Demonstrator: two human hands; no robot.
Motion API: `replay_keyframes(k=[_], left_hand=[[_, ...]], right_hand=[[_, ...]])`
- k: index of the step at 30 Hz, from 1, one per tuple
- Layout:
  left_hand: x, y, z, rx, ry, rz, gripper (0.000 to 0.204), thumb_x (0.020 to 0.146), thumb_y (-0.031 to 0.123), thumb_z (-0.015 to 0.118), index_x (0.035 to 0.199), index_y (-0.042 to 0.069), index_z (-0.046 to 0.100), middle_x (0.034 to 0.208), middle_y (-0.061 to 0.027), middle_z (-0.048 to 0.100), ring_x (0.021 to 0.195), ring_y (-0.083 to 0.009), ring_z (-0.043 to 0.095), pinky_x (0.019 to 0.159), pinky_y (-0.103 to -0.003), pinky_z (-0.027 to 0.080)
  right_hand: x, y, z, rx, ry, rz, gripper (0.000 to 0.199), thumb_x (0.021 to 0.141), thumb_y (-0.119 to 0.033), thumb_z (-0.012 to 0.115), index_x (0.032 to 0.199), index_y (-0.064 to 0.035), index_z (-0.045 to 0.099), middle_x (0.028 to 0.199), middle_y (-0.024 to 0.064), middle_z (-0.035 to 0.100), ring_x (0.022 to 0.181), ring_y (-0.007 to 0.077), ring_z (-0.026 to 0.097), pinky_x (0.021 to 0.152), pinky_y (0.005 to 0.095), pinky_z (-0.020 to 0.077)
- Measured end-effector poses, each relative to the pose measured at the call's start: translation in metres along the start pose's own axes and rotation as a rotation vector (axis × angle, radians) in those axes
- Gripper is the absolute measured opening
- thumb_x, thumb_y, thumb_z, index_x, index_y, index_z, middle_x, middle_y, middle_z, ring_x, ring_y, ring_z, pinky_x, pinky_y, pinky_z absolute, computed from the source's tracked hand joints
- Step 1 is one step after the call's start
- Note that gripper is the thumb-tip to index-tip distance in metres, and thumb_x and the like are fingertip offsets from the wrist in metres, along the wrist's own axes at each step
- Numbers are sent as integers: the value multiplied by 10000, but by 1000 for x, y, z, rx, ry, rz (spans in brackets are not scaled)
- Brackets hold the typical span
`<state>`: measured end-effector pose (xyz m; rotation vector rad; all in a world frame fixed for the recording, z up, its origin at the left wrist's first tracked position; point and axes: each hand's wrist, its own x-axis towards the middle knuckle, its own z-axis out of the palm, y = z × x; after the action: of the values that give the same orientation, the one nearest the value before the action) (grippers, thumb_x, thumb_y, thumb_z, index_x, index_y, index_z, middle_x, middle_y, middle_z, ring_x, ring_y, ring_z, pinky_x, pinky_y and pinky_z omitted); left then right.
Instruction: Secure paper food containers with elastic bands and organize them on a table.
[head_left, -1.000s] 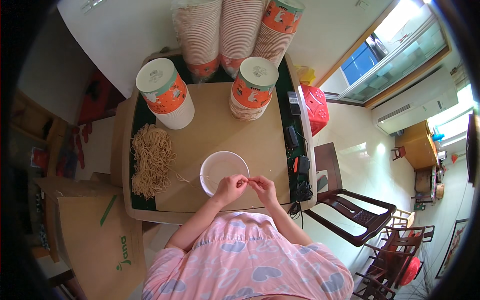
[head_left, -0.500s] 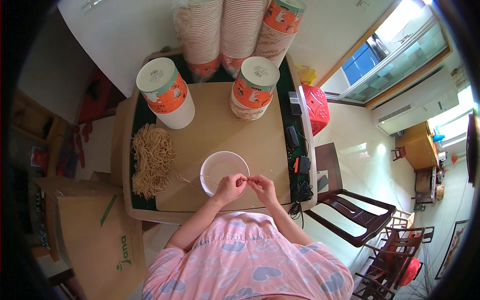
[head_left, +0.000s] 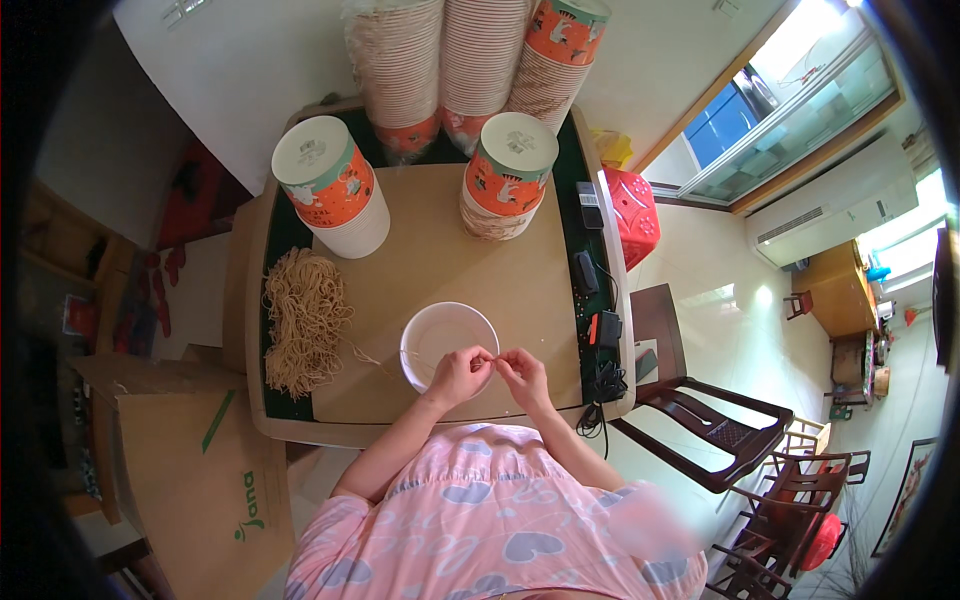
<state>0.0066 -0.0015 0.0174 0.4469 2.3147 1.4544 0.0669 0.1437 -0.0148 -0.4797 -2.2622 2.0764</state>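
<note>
Hands meet over the near rim of the white bowl (head_left: 449, 343): our left hand (head_left: 458, 374) and right hand (head_left: 524, 375) are both pinched on a thin elastic band (head_left: 495, 357) stretched between the fingertips. We judge the banding barely begun. The pile of bands (head_left: 303, 318) at the left looks full, and stacks of printed bowls (head_left: 325, 185) wait at the back, well apart.
</note>
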Motion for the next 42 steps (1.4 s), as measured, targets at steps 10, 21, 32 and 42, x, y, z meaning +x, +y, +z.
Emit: replay_keyframes(k=[10, 21, 32, 42], left_hand=[[0, -3, 0, -35, -3, -17, 125, 783, 142, 617, 821, 24, 632, 711, -110, 647, 637, -195, 643, 580, -296, 494], [-1, -1, 0, -37, -14, -19, 130, 776, 139, 611, 830, 23, 636, 712, -113, 648, 645, -193, 642, 586, -292, 494], [-2, -5, 2, -66, 2, 7, 142, 778, 155, 623, 816, 19, 640, 630, -90, 619, 556, -153, 594, 538, -284, 463], [0, -7, 3, -85, 53, -5, 112, 777, 138, 630, 796, 29, 618, 597, -61, 594, 523, -140, 562, 514, -282, 449]], right_hand=[[0, 1, -1, 126, 8, 24, 131, 850, -78, 596, 952, 4, 600, 795, 22, 623, 699, 69, 565, 645, 199, 462], [-3, -6, -1, -77, 21, -122, 111, 786, -45, 657, 897, -28, 655, 790, 38, 630, 698, 86, 564, 641, 224, 464], [-2, -18, -2, -241, 52, -181, 70, 789, -48, 645, 847, -10, 640, 757, 36, 619, 688, 103, 569, 637, 233, 462], [1, -4, -8, 308, -99, 246, 112, 841, -112, 603, 878, -6, 612, 772, 13, 603, 672, 72, 537, 623, 195, 430]])
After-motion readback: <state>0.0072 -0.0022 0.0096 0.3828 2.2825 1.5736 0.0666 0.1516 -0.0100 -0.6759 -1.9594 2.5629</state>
